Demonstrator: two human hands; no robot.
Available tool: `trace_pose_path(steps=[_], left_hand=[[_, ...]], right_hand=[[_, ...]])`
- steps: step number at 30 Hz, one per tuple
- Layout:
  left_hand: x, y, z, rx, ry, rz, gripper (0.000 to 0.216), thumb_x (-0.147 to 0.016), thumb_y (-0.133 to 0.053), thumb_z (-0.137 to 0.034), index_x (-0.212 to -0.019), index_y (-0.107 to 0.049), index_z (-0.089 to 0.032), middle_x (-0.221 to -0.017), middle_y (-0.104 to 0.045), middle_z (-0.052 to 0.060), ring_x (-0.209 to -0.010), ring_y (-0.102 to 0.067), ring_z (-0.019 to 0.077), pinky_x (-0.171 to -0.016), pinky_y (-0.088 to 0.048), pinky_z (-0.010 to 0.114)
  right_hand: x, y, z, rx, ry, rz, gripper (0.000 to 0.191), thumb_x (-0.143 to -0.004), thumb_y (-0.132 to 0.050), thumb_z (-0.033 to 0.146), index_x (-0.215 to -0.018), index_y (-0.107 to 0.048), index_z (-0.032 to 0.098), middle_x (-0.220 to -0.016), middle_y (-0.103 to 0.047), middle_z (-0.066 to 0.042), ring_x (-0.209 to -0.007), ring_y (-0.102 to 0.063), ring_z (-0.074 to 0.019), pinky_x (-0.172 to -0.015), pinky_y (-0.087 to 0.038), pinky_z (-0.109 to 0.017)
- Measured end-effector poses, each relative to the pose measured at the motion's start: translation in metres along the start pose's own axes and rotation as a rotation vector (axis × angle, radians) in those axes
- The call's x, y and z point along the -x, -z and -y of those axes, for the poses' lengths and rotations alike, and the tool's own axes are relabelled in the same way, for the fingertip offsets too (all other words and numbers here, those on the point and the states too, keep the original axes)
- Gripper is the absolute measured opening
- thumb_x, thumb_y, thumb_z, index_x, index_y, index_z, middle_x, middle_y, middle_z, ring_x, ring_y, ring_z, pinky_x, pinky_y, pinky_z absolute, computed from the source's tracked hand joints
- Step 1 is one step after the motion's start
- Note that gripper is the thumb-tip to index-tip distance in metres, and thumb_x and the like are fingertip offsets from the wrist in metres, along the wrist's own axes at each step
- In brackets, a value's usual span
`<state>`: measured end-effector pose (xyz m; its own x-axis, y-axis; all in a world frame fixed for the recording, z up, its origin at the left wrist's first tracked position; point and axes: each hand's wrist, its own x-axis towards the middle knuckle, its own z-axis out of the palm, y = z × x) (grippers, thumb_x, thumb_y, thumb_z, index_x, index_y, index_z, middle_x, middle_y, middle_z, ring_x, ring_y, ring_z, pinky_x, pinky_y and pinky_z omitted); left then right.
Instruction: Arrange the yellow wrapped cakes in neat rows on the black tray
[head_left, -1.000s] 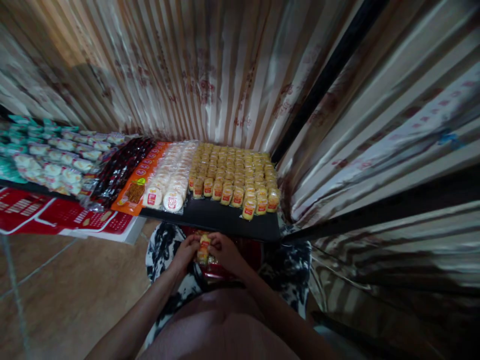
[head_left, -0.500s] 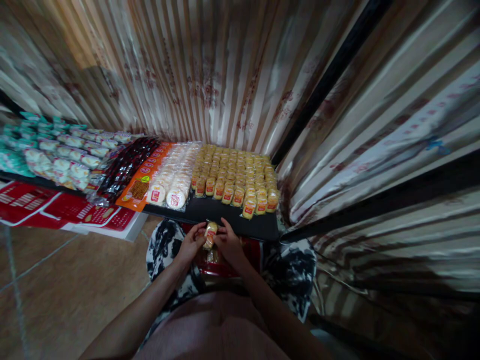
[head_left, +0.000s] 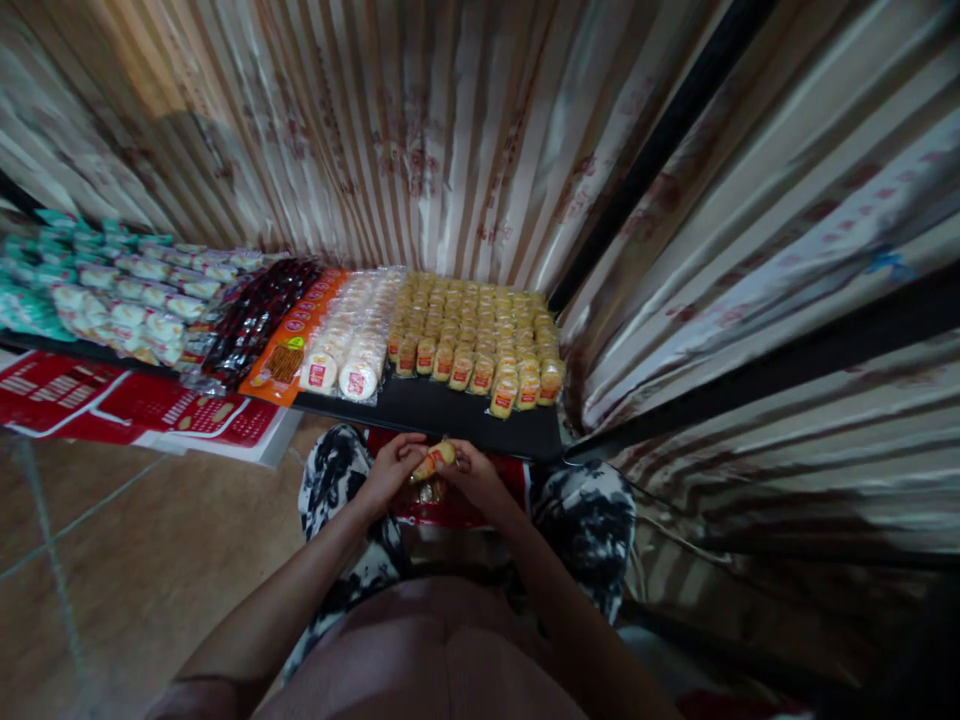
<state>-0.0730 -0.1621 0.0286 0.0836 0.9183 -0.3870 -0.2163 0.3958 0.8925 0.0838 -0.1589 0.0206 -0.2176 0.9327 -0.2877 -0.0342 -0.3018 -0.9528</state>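
Between my two hands is a small wrapped snack cake (head_left: 433, 461), yellowish with a red and orange label, tilted with its upper end to the right. My left hand (head_left: 394, 468) is closed on its left end, and my right hand (head_left: 474, 475) pinches its right end. Below it, a red bag or box (head_left: 510, 490) lies between my knees, with more wrapped pieces (head_left: 427, 492) showing in it. Just ahead, rows of matching wrapped cakes (head_left: 480, 325) stand on a black shelf (head_left: 435, 403).
Left along the shelf lie white round wrapped crackers (head_left: 358, 378), an orange snack packet (head_left: 281, 365), dark red wrapped sticks (head_left: 255, 325), white packets (head_left: 150, 318) and green packets (head_left: 34, 300). Red printed packaging (head_left: 187, 410) is below. A pleated curtain (head_left: 420, 150) and dark bars (head_left: 667, 140) stand behind.
The wrapped cake has turned from nearly upright to slanting rightward, and my right hand has shifted to its right end. The view has moved slightly, so the shelf appears higher.
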Motion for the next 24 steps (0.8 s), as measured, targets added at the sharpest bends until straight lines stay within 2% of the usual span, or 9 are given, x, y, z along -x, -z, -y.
trace_pose_path(steps=[4,6,9,13,15,18,22,24], left_hand=[[0.002,-0.005,-0.008,0.063,-0.085,-0.064,0.053,-0.061,-0.072,-0.04,-0.103,-0.054,-0.014,-0.105,-0.061,0.01,-0.089,-0.059,0.0157,-0.081,-0.046,0.028],[0.002,-0.008,-0.01,0.049,-0.129,-0.081,0.055,-0.06,-0.074,-0.036,-0.105,-0.053,-0.015,-0.105,-0.06,0.009,-0.088,-0.058,0.0148,-0.081,-0.046,0.028],[0.003,-0.01,-0.008,0.017,-0.15,-0.078,0.051,-0.062,-0.072,-0.032,-0.106,-0.053,-0.014,-0.096,-0.062,0.007,-0.082,-0.059,0.0134,-0.075,-0.047,0.025],[0.0,-0.011,-0.006,-0.058,-0.147,-0.118,0.04,-0.067,-0.065,-0.028,-0.103,-0.056,-0.013,-0.085,-0.062,0.003,-0.065,-0.057,0.01,-0.059,-0.045,0.02],[-0.005,-0.011,-0.009,-0.125,-0.161,-0.14,0.034,-0.069,-0.06,-0.024,-0.101,-0.057,-0.013,-0.082,-0.062,0.003,-0.062,-0.055,0.0098,-0.057,-0.045,0.02],[-0.014,-0.009,-0.018,-0.271,-0.245,-0.133,0.033,-0.069,-0.057,-0.017,-0.102,-0.058,-0.015,-0.086,-0.064,0.003,-0.069,-0.058,0.012,-0.063,-0.046,0.022],[-0.025,-0.009,-0.037,-0.518,-0.415,-0.086,0.039,-0.067,-0.055,-0.012,-0.105,-0.059,-0.02,-0.097,-0.065,0.002,-0.085,-0.059,0.0154,-0.08,-0.045,0.026],[-0.032,-0.011,-0.047,-0.638,-0.466,-0.078,0.038,-0.067,-0.055,-0.012,-0.104,-0.06,-0.021,-0.099,-0.065,0.001,-0.088,-0.059,0.0164,-0.084,-0.044,0.027]], right_hand=[[0.0,-0.005,0.003,-0.188,-0.027,-0.116,0.048,-0.059,-0.072,0.039,-0.096,-0.05,0.018,-0.089,-0.065,-0.004,-0.08,-0.063,-0.0164,-0.074,-0.049,-0.03],[0.002,-0.008,0.001,-0.252,-0.027,-0.181,0.05,-0.058,-0.073,0.04,-0.097,-0.05,0.018,-0.09,-0.065,-0.004,-0.079,-0.063,-0.0162,-0.075,-0.049,-0.03],[0.004,-0.014,-0.005,-0.344,-0.032,-0.239,0.052,-0.054,-0.075,0.042,-0.094,-0.05,0.019,-0.088,-0.066,-0.004,-0.078,-0.064,-0.0167,-0.076,-0.05,-0.032],[0.005,-0.018,-0.012,-0.384,-0.039,-0.248,0.054,-0.054,-0.075,0.045,-0.093,-0.049,0.019,-0.089,-0.066,-0.004,-0.079,-0.065,-0.0171,-0.076,-0.05,-0.032],[0.003,-0.015,-0.013,-0.309,-0.063,-0.228,0.052,-0.056,-0.073,0.046,-0.094,-0.049,0.019,-0.087,-0.066,-0.004,-0.077,-0.065,-0.0169,-0.073,-0.051,-0.031],[0.001,-0.005,-0.01,-0.043,-0.057,-0.226,0.044,-0.064,-0.066,0.046,-0.094,-0.052,0.018,-0.085,-0.064,-0.005,-0.074,-0.063,-0.0173,-0.068,-0.051,-0.03],[0.001,0.008,0.003,0.454,0.134,-0.429,0.042,-0.073,-0.057,0.035,-0.111,-0.052,0.019,-0.098,-0.059,-0.006,-0.069,-0.059,-0.0138,-0.074,-0.05,-0.034],[0.0,0.008,0.011,0.596,0.254,-0.465,0.042,-0.075,-0.053,0.029,-0.117,-0.05,0.02,-0.103,-0.055,-0.007,-0.071,-0.058,-0.0134,-0.076,-0.05,-0.034]])
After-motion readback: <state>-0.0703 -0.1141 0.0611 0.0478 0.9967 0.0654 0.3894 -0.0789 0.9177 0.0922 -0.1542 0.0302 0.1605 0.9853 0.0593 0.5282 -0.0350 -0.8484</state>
